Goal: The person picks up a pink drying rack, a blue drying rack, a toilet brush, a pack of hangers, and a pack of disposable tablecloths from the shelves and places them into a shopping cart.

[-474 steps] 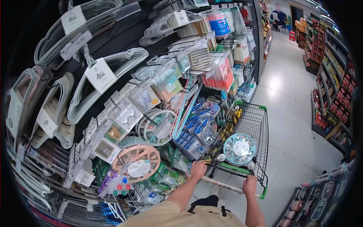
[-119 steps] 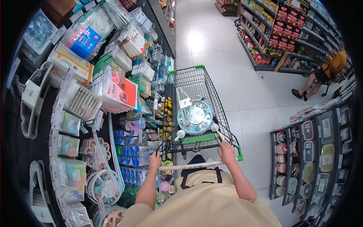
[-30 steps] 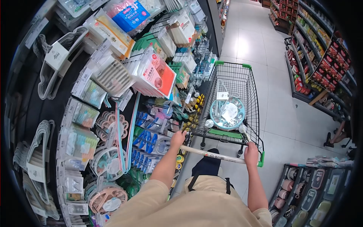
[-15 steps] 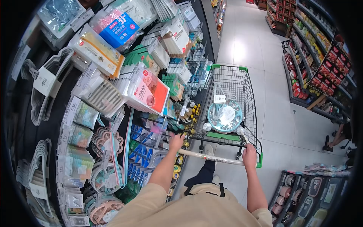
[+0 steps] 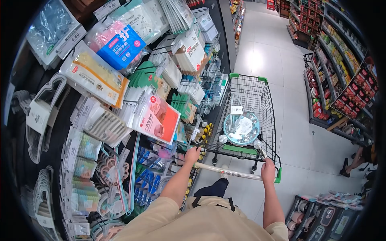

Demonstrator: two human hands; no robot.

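Observation:
A wire shopping cart (image 5: pixel 270 116) with green corner pieces stands in front of me. My left hand (image 5: pixel 192 155) is closed round the left end of its pale handle bar (image 5: pixel 227 172). Near the right end, my right hand (image 5: pixel 268 170) grips the same bar. Inside the basket lies a light-blue round drying rack (image 5: pixel 255 132) with clear wrapping at its middle. White hangers with a tag (image 5: pixel 237 109) rest at its far side. Two small whitish round pieces sit near the basket's close edge; I cannot make out what they are.
At left, close to the cart, a shelf wall holds packaged tablecloths (image 5: pixel 157 118), PVC gloves (image 5: pixel 121 47) and white hangers (image 5: pixel 39 116). Food shelves (image 5: pixel 339 48) line the right, above a low display (image 5: pixel 317 215). Tiled floor (image 5: pixel 257 52) runs ahead. A person's leg (image 5: pixel 354 161) shows at right.
The shelf goods at left have shifted down and outward in view. The cart and both hands appear slightly lower and to the right. Both hands stay on the handle.

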